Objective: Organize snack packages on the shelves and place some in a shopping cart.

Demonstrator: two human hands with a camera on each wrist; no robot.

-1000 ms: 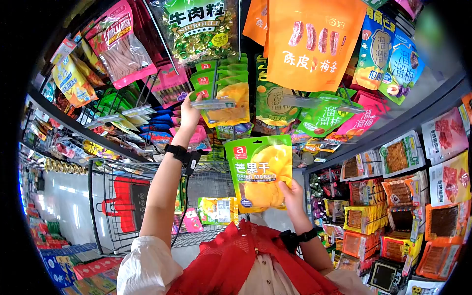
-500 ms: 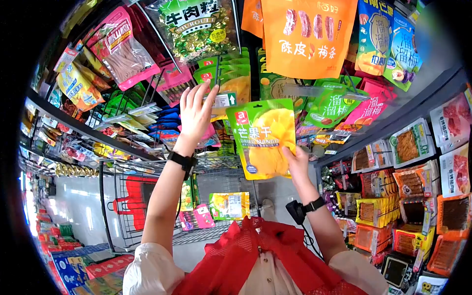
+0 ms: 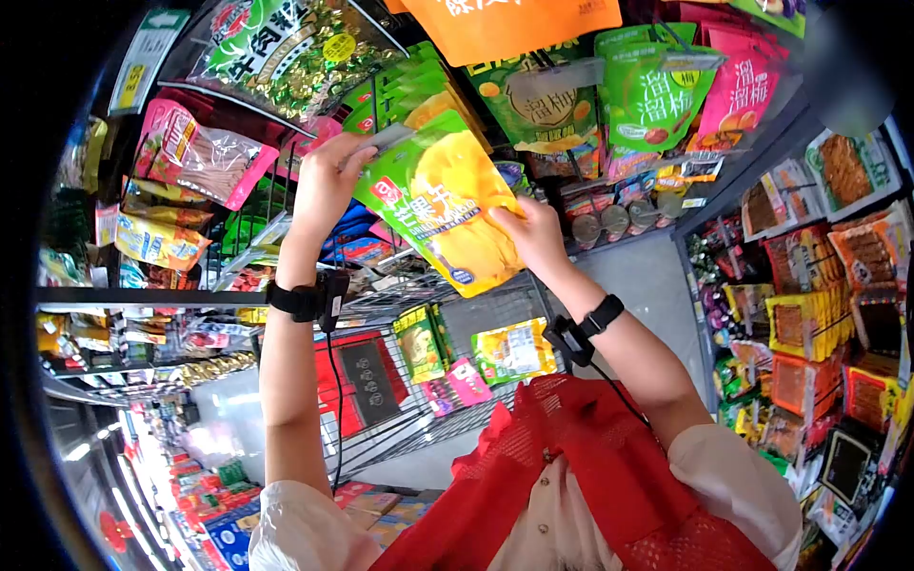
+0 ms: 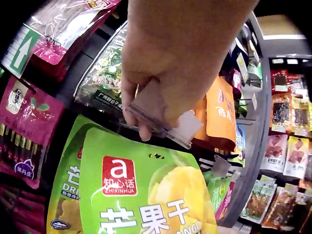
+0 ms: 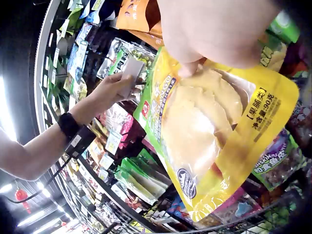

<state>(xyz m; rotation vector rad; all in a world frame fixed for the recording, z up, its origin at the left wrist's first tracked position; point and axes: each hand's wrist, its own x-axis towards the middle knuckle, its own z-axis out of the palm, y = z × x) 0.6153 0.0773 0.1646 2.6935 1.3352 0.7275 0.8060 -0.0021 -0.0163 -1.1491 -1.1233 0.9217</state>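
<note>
In the head view my right hand (image 3: 541, 236) pinches the right edge of a green-and-yellow dried mango bag (image 3: 462, 214), thumb on the printed front. The bag is tilted, its top beside a display hook. My left hand (image 3: 327, 186) grips the clear price tag holder (image 3: 388, 139) at the hook's end. In the left wrist view the fingers curl around this tag holder (image 4: 187, 130), just above the bag's top edge. More green dried mango bags (image 3: 409, 81) hang behind on the hook.
A wire shopping cart (image 3: 381, 447) stands below, holding a red bag (image 3: 347, 385), a pink pack (image 3: 457, 387) and a yellow-green pack (image 3: 514, 350). A beef candy bag (image 3: 286, 57) and an orange bag (image 3: 514, 24) hang nearby. More snack racks (image 3: 809, 314) line the right.
The dried mango bag has risen, tilted and come up against the hook. My left fingers, straight half a second ago, now curl around the tag holder. The head view has shifted.
</note>
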